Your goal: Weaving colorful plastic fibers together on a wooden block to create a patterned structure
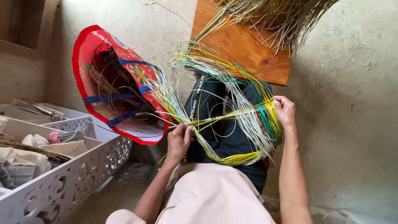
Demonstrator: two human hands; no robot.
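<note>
A bundle of thin coloured strands [232,120], white, yellow, green and a little red, is bent into a loop over my lap. My left hand [179,140] pinches the strands where they cross at the loop's left side. My right hand [284,110] grips the green and yellow part of the loop on its right side. Loose ends of the strands fan up toward a wooden board [244,45]. A dark garment [215,124] lies under the loop on my knees.
A red woven bag [89,54] with blue handles holds dry fibres at the left. A white fretwork organiser [78,174] with cloth and sticks in it stands at lower left. Rough plaster wall and floor surround me; dry straw hangs at top right.
</note>
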